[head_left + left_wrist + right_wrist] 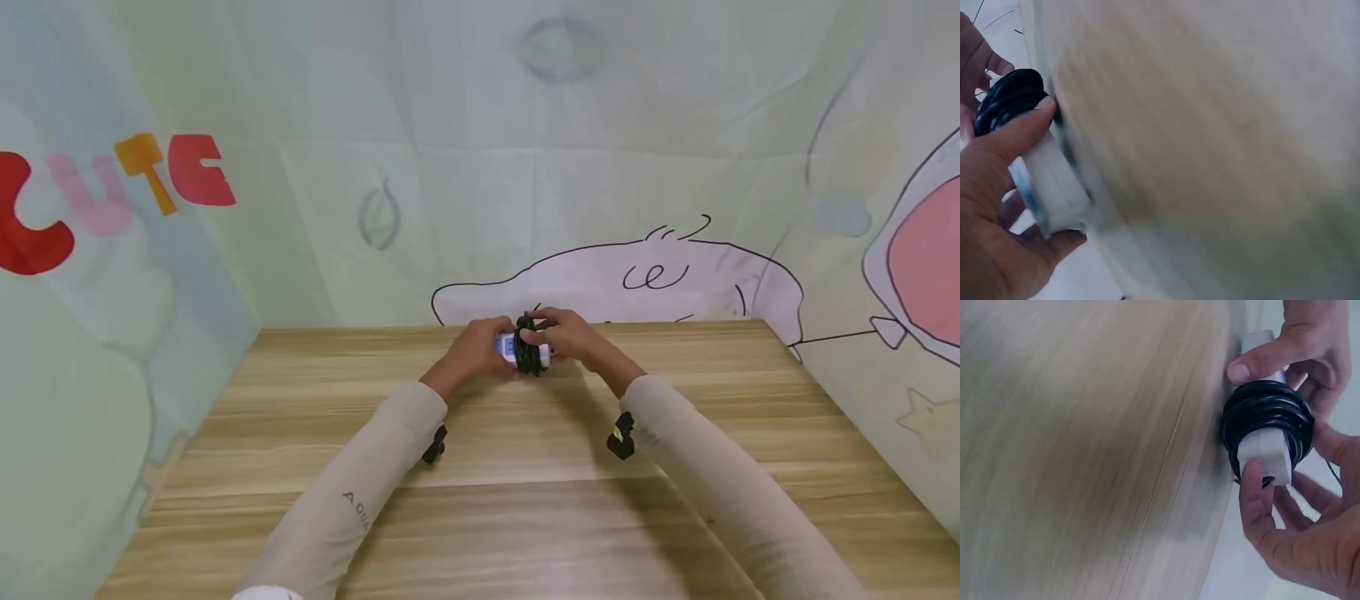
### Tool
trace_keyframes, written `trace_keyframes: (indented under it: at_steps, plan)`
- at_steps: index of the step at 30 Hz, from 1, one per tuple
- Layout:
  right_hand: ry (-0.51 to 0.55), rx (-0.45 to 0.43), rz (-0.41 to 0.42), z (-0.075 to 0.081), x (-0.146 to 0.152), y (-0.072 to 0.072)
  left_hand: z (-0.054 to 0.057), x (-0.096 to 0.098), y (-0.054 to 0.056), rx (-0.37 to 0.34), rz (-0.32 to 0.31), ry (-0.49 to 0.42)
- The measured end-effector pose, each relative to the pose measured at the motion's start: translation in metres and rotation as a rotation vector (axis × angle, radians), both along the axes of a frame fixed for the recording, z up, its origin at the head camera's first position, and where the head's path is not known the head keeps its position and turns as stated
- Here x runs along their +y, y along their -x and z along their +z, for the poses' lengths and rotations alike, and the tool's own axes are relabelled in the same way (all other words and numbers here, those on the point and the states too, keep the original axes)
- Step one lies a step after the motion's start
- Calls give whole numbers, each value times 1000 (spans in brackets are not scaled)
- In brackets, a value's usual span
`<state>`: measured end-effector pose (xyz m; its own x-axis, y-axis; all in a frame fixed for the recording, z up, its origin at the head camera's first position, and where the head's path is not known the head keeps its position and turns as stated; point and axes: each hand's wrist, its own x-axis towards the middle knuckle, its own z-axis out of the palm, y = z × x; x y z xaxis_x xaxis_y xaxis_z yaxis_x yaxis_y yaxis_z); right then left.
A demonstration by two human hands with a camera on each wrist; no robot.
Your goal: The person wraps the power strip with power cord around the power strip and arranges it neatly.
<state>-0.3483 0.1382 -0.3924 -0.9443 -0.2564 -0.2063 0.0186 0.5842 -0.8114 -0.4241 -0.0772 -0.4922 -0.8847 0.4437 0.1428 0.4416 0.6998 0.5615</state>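
Above the far part of the table, a white plastic block (507, 347) with a blue label has a black cord (528, 357) wound several times round it. Its exact kind is unclear. My left hand (476, 346) grips the block's left end; in the left wrist view that thumb lies over the block beside the coils. At the other end, my right hand (572, 337) holds the block and coils between thumb and fingers. One digit of the right hand (1310, 550) presses the block's end face in the right wrist view, beside a dark opening. A small black knob tops the coils.
A wood-grain table (510, 517) lies beneath both forearms. Printed cloth walls (465, 200) stand along its back and sides. Each wrist carries a small black camera, one of them on the right wrist (621, 437).
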Motion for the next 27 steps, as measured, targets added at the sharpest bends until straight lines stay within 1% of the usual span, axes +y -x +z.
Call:
trace_keyframes:
  at_steps: [1, 2, 3, 5, 7, 8, 9, 10, 11, 12, 13, 15, 17, 18, 19, 20, 23, 24, 27]
  plan:
    - [19, -30, -22, 1, -1, 0, 5, 1, -3, -29, 10, 6]
    - [21, -54, -45, 2, -2, 0, 15, 2, -10, -72, 19, 22]
    - [10, -73, -65, 3, -3, 0, 20, 1, -13, -98, 15, 27]
    - [-47, -100, -91, 7, -5, 1, 47, 2, -31, -194, 26, 65]
    - [-114, -145, -114, 13, -6, 2, 75, 3, -48, -309, 29, 102]
    - [-146, -167, -118, 16, -6, 3, 87, 3, -55, -358, 22, 121]
    - [-167, -192, -124, 19, -6, 3, 95, 3, -58, -385, 17, 134]
    - [-183, -219, -130, 22, -5, 4, 108, 6, -66, -420, 27, 167]
    - [-190, -246, -135, 24, -5, 5, 111, 7, -67, -438, 22, 178]
    - [-197, -270, -145, 26, -4, 6, 99, 8, -55, -429, 23, 183]
    - [-202, -290, -153, 26, -4, 8, 93, 9, -49, -415, 22, 188]
    - [-211, -311, -164, 26, -3, 11, 87, 12, -41, -398, 45, 183]
    - [-229, -312, -168, 27, -4, 14, 79, 17, -33, -387, 91, 168]
    - [-236, -311, -170, 27, -4, 15, 72, 19, -24, -379, 117, 163]
    - [-243, -307, -170, 27, -4, 16, 80, 22, -28, -398, 143, 165]
    - [-247, -302, -170, 27, -5, 16, 78, 24, -23, -413, 171, 165]
    - [-231, -299, -180, 28, -5, 18, 57, 32, 6, -424, 263, 192]
    - [-222, -301, -186, 28, -5, 18, 48, 33, 18, -436, 284, 197]
    - [-208, -310, -197, 28, -5, 21, 34, 37, 40, -476, 344, 222]
